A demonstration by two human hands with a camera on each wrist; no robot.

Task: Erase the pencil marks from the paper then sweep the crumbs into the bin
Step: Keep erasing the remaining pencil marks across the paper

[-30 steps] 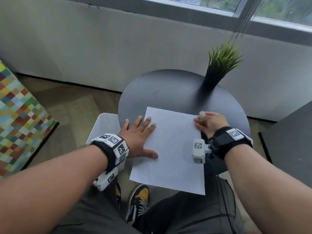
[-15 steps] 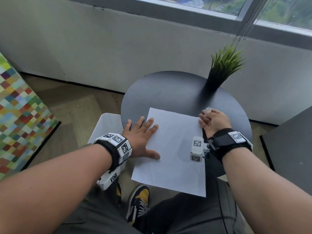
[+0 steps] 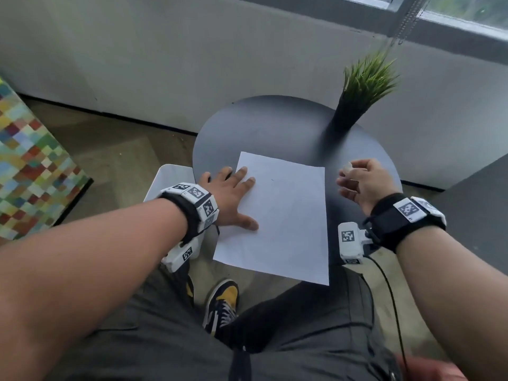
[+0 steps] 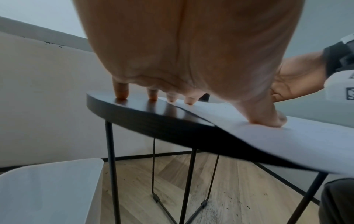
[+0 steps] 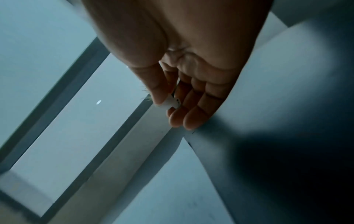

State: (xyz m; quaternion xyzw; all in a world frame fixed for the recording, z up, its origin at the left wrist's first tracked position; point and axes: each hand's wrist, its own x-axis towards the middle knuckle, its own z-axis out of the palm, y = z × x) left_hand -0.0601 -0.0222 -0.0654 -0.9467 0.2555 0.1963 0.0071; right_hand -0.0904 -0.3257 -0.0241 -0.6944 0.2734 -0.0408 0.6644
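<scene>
A white sheet of paper (image 3: 283, 215) lies on the round black table (image 3: 275, 127), its near edge hanging past the rim. A tiny dark mark (image 3: 272, 179) shows near its far left. My left hand (image 3: 233, 196) lies flat with spread fingers on the paper's left edge (image 4: 287, 136), thumb pressing the sheet. My right hand (image 3: 360, 180) is raised off the table to the right of the paper, pinching a small white eraser (image 3: 347, 167) between thumb and fingers (image 5: 170, 104). A white bin (image 3: 170, 177) stands on the floor left of the table, under my left wrist (image 4: 47, 189).
A green grass plant in a black vase (image 3: 357, 94) stands at the table's far right. A dark table (image 3: 481, 204) is at the right, a multicoloured box (image 3: 30, 171) at the left. My knees and a yellow-black shoe (image 3: 222, 301) are below the table.
My right hand has lifted the eraser off the paper's right edge and moved right, clear of the sheet. The left hand has stayed flat on the paper.
</scene>
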